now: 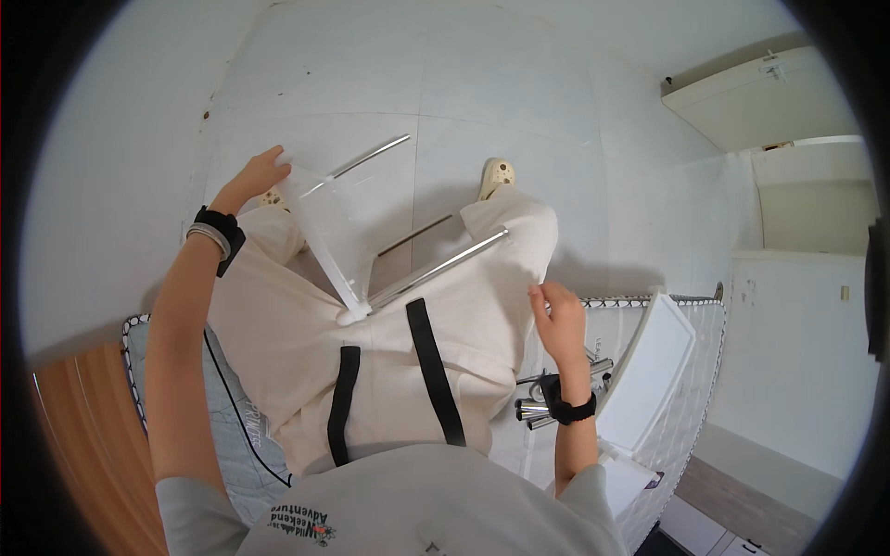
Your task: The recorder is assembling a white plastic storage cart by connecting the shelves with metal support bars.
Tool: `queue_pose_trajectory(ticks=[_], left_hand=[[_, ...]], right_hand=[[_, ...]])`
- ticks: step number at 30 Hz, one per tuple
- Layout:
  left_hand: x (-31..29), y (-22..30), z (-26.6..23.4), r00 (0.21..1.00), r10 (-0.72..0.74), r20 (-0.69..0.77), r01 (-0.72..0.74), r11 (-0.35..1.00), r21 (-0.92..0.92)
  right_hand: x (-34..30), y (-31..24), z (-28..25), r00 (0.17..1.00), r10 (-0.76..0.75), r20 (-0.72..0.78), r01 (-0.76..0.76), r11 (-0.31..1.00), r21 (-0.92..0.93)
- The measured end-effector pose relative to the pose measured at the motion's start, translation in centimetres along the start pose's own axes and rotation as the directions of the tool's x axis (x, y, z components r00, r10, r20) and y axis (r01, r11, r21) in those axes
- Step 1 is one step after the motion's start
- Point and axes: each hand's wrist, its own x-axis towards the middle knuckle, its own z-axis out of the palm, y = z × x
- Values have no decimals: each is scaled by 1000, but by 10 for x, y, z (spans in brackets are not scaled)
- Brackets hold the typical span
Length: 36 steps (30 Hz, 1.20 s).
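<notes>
My left hand [258,176] is closed round the far left corner of a white plastic shelf tier [320,246]. The tier is tilted on edge above my lap, its near white corner close to my thighs. Shiny metal tubes [445,264] stick out from its corners toward the right. My right hand [559,322] hovers beside my right knee, fingers curled in, with nothing visible between them. Below its wrist, several short metal tubes [533,412] lie in a loose bunch on the padded seat cover.
To my right, a second white shelf piece [649,380] rests on the quilted cover [700,371]. A black cord [243,412] runs along my left side. White cabinets [797,315] stand at the right, one with an opened door [760,97]. Pale floor tiles [501,74] lie ahead.
</notes>
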Motion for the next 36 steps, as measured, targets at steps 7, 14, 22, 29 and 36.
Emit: queue_pose_trajectory(ticks=[7,14,22,29,36], left_hand=[[11,-23,6,989,7,-147,-14,999,-51],[41,-70,0,947,97,-306,-79,994,71],[66,-58,2,908,154,-390,-84,978,190],[41,-15,4,899,210,-385,-170,976,136],[5,34,25,902,271,-337,-208,955,212]], right_hand=[[-8,35,-34,968,191,-165,-203,977,-60],[-49,75,-84,866,376,-329,-402,915,-12],[-128,110,-118,722,602,-341,-680,708,-188],[-187,169,-115,591,739,-324,-807,551,-214],[-273,243,-17,386,877,-287,-859,228,-459]])
